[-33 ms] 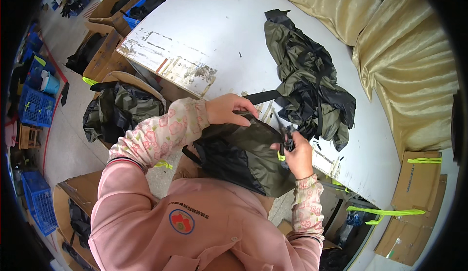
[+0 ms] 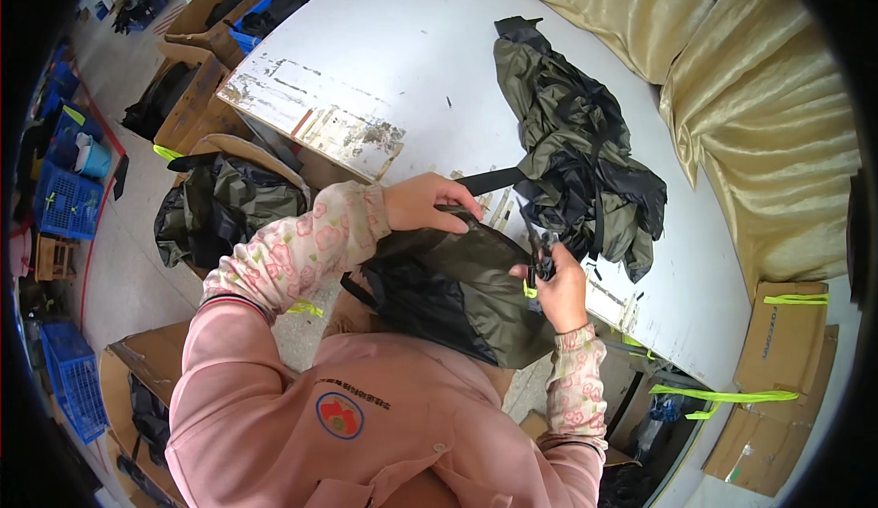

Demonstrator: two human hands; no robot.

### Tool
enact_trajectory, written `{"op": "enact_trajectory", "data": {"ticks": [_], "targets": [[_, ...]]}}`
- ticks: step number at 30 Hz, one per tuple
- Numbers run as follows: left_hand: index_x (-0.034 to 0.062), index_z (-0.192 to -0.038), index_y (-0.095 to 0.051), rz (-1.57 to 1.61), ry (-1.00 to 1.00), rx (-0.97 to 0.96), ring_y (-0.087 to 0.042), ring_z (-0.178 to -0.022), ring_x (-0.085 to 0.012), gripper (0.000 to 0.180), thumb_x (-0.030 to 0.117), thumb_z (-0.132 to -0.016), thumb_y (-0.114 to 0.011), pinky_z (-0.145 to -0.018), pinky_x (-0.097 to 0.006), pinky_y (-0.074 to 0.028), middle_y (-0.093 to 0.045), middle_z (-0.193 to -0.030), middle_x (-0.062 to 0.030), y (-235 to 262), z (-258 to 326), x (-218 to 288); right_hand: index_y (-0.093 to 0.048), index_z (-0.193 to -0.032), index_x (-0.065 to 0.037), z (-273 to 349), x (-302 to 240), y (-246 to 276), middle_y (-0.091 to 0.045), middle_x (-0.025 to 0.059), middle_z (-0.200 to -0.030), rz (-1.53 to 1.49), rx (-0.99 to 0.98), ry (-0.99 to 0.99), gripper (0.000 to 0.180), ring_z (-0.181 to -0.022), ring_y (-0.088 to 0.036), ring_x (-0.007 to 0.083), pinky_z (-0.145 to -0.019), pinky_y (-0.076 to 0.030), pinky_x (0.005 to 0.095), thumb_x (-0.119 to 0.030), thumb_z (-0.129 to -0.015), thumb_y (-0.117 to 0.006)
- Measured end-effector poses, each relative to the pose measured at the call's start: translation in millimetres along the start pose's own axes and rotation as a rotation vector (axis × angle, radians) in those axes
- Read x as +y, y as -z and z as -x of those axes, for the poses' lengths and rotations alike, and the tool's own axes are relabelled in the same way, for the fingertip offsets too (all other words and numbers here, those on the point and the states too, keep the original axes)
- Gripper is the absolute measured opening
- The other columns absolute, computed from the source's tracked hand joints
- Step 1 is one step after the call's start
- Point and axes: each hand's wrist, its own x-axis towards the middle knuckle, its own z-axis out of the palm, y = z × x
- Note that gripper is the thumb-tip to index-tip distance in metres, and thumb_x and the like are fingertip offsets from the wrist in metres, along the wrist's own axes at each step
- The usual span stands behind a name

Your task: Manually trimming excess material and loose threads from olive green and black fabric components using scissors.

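nothing is shifting between the views: the left hand [image 2: 422,204] is gripping the olive bag [image 2: 457,288] while the right hand [image 2: 560,290] is pinching its black buckle [image 2: 541,259] with clenched fingers.

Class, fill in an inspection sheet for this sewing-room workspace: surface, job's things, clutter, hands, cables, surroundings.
Surface: white table, paint worn and chipped along its near edge.
Job's things: olive and black bag held against the person's front; a black strap runs from it toward the table.
Clutter: heap of olive and black fabric on the table.
Hands: left hand grips the bag's upper edge; right hand holds small black scissors at the bag.
Cables: nothing seen.
Surroundings: cardboard boxes with more bags, blue crates, a tan curtain.
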Motion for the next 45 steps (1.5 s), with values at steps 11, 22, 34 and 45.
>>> {"op": "enact_trajectory", "data": {"ticks": [11, 22, 34, 45], "targets": [[0.0000, -0.095, -0.061, 0.152, 0.113, 0.176, -0.054, -0.080, -0.0058, 0.014, 0.009, -0.085, -0.060, -0.073, -0.022, -0.044, -0.060, -0.086, -0.0007, 12.1, -9.0, -12.6, -0.054, -0.080, -0.004, 6.4, 38.5, -6.4, -0.049, -0.0077, -0.066, -0.633, -0.370, -0.252, 0.020, -0.059, -0.041, 0.0011, -0.053, -0.034, 0.0186, -0.004, -0.076, -0.074], [0.0021, -0.094, -0.061, 0.228, 0.133, 0.170, -0.052, -0.078, -0.0043, 0.013, 0.012, -0.085, -0.060, -0.071, -0.021, -0.043, -0.060, -0.084, 0.0018, 14.4, -8.8, -15.2, -0.054, -0.081, -0.005, 5.0, 37.8, -2.7, -0.051, -0.0063, -0.069, -0.570, -0.352, -0.191, 0.021, -0.063, -0.044, 0.0025, -0.057, -0.036, 0.0191, -0.004, -0.075, -0.074], [0.0018, -0.101, -0.054, -0.964, -0.510, 0.964, -0.055, -0.095, -0.0345, 0.025, 0.011, -0.079, -0.059, -0.085, -0.038, -0.044, -0.057, -0.098, -0.0194, 92.8, -83.4, 106.3, -0.052, -0.085, -0.001, 16.2, 28.0, 18.3, -0.061, 0.0067, -0.075, -0.433, -0.020, -0.246, 0.016, -0.075, -0.066, 0.0182, -0.064, -0.050, 0.0301, 0.009, -0.074, -0.060], [0.0140, -0.095, -0.059, -1.320, -0.473, 0.013, -0.048, -0.104, -0.0264, 0.031, 0.014, -0.066, -0.069, -0.087, -0.040, -0.036, -0.051, -0.106, -0.0047, -27.6, -31.9, -56.6, -0.054, -0.082, -0.004, 61.2, 45.8, -58.3, -0.060, 0.0164, -0.079, 0.041, 0.191, -0.242, 0.021, -0.071, -0.053, 0.0391, -0.066, -0.042, 0.0461, -0.014, -0.074, -0.071]]}}
